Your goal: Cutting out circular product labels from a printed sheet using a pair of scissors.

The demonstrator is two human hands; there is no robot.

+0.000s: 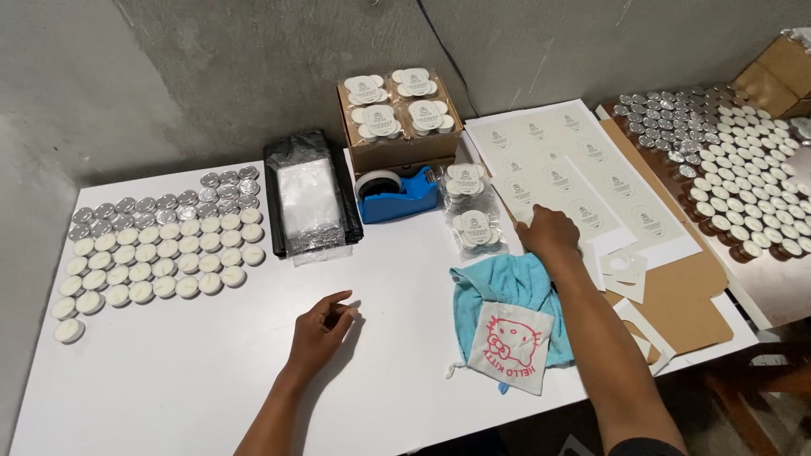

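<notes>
The white table (211, 380) holds rows of tealights (160, 245). A sticker sheet (583, 181) lies past the blue cloth (507, 291). The right hand (549, 236) presses on its near edge, fingers hidden. The left hand (323, 328) rests loosely curled, empty.

right hand (547, 234): its fingertips press onto the sticker sheet (564, 173), so what they pinch, if anything, is hidden
left hand (321, 325): fingers curled inward; the palm side cannot be seen
blue cloth (507, 291): partly covered by the right forearm and a small white pouch (511, 346)
cardboard box (781, 67): cut off by the right edge
tealight candles, right group (726, 160): run out of the picture at the right
clear packets (473, 207): contents too small to tell, probably stacked tealights
tape dispenser (397, 192): its back is hidden behind the brown box (397, 118)
</notes>
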